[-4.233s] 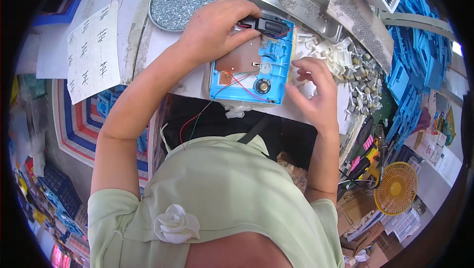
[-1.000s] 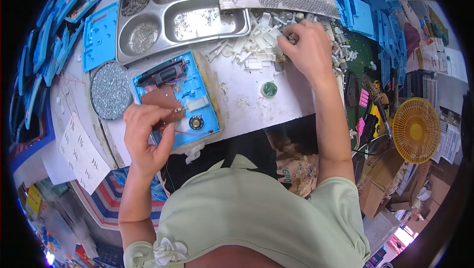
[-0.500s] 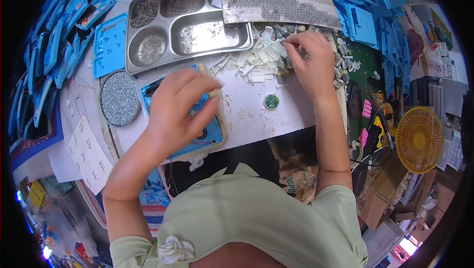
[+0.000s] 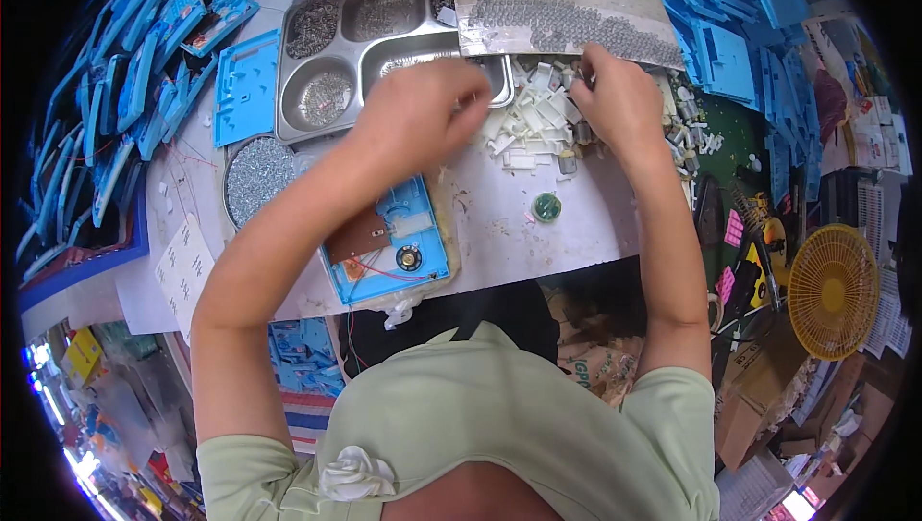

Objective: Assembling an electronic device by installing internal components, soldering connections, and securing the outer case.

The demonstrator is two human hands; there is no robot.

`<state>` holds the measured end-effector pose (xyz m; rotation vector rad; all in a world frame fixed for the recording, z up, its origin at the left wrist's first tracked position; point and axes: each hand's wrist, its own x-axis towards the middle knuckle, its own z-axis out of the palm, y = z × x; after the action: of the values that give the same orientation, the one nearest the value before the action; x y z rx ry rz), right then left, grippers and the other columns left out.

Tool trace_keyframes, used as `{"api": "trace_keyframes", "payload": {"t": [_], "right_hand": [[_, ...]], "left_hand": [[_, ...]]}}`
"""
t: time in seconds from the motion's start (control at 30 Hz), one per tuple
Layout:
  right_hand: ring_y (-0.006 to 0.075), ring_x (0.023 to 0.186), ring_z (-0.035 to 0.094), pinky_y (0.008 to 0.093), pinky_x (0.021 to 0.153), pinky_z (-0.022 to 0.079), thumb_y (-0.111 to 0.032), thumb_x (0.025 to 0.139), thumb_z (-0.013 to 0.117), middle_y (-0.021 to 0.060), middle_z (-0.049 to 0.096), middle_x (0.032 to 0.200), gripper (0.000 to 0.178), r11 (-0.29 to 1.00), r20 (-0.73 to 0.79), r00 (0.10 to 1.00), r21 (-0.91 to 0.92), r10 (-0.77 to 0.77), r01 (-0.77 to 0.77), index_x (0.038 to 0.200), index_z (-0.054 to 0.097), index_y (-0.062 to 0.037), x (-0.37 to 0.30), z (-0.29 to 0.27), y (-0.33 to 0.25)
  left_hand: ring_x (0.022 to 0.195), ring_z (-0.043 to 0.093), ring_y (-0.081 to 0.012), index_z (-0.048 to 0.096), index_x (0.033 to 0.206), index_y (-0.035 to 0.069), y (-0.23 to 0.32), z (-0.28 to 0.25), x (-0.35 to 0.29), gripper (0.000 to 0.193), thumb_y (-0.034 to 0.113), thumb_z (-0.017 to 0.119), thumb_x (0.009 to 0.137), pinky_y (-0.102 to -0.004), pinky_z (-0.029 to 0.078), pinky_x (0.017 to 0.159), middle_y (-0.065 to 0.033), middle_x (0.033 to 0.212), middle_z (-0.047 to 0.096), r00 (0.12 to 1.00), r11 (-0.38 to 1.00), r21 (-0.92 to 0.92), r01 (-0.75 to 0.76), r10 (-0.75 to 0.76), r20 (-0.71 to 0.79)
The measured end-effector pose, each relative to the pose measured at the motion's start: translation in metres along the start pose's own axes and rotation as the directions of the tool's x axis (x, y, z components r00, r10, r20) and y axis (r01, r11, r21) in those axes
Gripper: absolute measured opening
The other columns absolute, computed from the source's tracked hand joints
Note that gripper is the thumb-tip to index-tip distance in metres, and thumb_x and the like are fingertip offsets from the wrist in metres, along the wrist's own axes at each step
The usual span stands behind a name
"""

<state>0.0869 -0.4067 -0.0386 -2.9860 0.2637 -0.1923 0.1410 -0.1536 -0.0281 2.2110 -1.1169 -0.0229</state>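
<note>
**Blue casing (image 4: 415, 199) near the front edge of the desk (image 4: 588, 223); left hand (image 4: 413, 110) shifted to the parts heap**

The blue casing lies open side up at the front of the desk; the left forearm covers its upper portion. Visible inside are a brown board (image 4: 357, 235), a round speaker (image 4: 409, 257), a red wire (image 4: 384, 268) and a white rectangular part (image 4: 411, 224) beside the board. That part was not in this position 4.2 s ago.

Left hand: one second ago it was at the brown board; half a second ago, above the casing. It is now over the lower right of the metal tray (image 4: 287, 70), near the white parts (image 4: 533, 122). Its fingers are curled and blurred; whether they grasp anything cannot be told.

Right hand (image 4: 624, 110): it remains at the heap, where it was one second ago. Thumb and forefinger are close together at the upper edge of the heap; any grasped item cannot be made out.

A green round piece (image 4: 546, 207) lies on the desk, below the heap. A dish (image 4: 227, 199) of small metal pieces stands left of the casing. Blue panels (image 4: 725, 60) are stacked at right, above a yellow fan (image 4: 834, 292).
</note>
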Motion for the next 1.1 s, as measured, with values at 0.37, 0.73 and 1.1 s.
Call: {"api": "trace_keyframes", "payload": {"t": [0.37,0.73,1.1], "right_hand": [[0.0038,0.06,0.043,0.0233,0.055,0.035,-0.008,0.091,0.072,-0.0016,0.049,0.063,0.009,0.636,0.054,0.952,0.732,0.302,-0.244,0.088,0.065,-0.0026,-0.133,0.012,0.021],[0.0236,0.063,0.061,0.0356,0.061,0.049,-0.007,0.079,0.07,0.0111,0.062,0.072,0.01,0.854,0.034,0.978,0.482,0.205,-0.196,0.083,0.061,-0.0028,-0.162,0.019,0.03],[0.0362,0.081,0.066,0.0446,0.077,0.052,-0.005,0.083,0.061,0.0154,0.066,0.084,0.029,0.89,0.143,0.988,0.442,0.05,-0.109,0.11,0.071,-0.0054,-0.167,0.006,0.05]], "left_hand": [[0.087,0.072,-0.0402,0.076,0.097,0.009,-0.042,0.039,0.09,0.025,0.032,0.067,0.092,-0.0503,0.058,0.078,-0.0178,0.091,0.074,0.991,0.877,0.466,0.119,-0.137,0.005],[0.077,0.075,-0.0352,0.077,0.078,0.004,-0.054,0.05,0.1,0.019,0.023,0.073,0.081,-0.0456,0.061,0.07,-0.0193,0.078,0.074,0.995,0.779,0.625,0.042,-0.092,0.047],[0.07,0.067,-0.0186,0.065,0.095,-0.001,0.031,-0.012,0.013,0.014,0.011,0.07,0.089,-0.0301,0.052,0.061,-0.011,0.08,0.069,0.989,0.995,-0.049,-0.091,0.084,-0.125]]}}
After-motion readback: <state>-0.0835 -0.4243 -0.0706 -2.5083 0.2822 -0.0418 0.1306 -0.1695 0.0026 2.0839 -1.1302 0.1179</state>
